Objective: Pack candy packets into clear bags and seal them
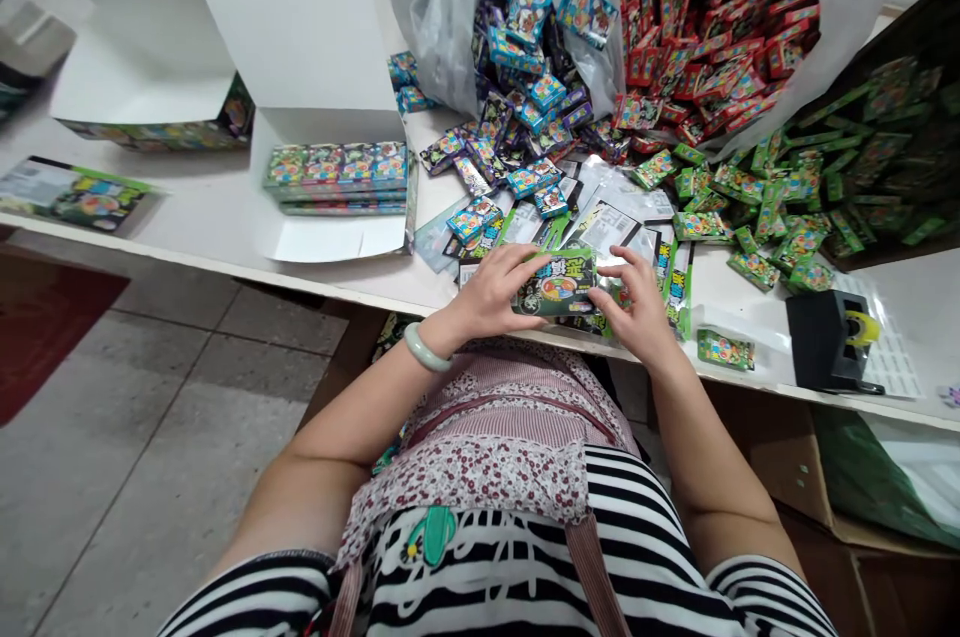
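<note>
My left hand grips the left end of a black and green candy packet with a colourful round picture on its front. At the packet's right end is my right hand, its thumb and fingers curled around the edge. The packet is held level just above the table's front edge. Beneath and behind it lie several flat printed bags with green borders. Small blue candy boxes rest on and beside those bags. What lies under my palms is hidden.
An open white display carton with stacked small boxes stands left. Behind are clear bags of blue and purple boxes and red boxes. Green boxes spill at right, near a black tape dispenser. A single green box lies beside it.
</note>
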Tool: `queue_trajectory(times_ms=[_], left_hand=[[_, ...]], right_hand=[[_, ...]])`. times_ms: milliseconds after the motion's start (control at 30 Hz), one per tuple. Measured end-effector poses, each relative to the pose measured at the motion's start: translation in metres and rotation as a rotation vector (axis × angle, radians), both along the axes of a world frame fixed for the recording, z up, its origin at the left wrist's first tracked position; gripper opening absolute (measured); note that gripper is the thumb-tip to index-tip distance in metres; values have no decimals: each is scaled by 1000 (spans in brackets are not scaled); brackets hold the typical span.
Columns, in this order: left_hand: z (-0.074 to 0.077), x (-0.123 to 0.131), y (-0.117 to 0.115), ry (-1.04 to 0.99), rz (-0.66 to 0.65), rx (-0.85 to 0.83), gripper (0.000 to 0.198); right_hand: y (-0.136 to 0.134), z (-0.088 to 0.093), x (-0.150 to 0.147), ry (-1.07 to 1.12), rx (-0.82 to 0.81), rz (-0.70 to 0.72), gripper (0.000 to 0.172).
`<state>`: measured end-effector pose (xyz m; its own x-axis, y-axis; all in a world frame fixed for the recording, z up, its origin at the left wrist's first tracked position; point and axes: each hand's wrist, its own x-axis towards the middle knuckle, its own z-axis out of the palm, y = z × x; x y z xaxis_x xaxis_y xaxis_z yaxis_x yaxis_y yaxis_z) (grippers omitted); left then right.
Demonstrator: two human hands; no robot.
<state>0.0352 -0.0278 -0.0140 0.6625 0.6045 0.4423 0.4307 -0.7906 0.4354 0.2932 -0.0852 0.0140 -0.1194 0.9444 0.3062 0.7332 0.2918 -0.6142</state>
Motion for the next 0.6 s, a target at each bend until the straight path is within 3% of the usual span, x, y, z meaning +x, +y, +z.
queue_trajectory(times_ms=[167,333,433,600], left_hand=[[2,-6,0,59,9,-3,84],[2,-6,-2,55,22,-1,88],[2,-4,-3,26,14,-21,89],[-2,-3,-5,26,-28,-25,86]], right_hand=[[2,-2,-12,82,-93,68,23],[7,-11,-20,359,-245,28,40],[8,-13,-19,487,-285,18,42],[5,-12,-17,473,-344,26,40]])
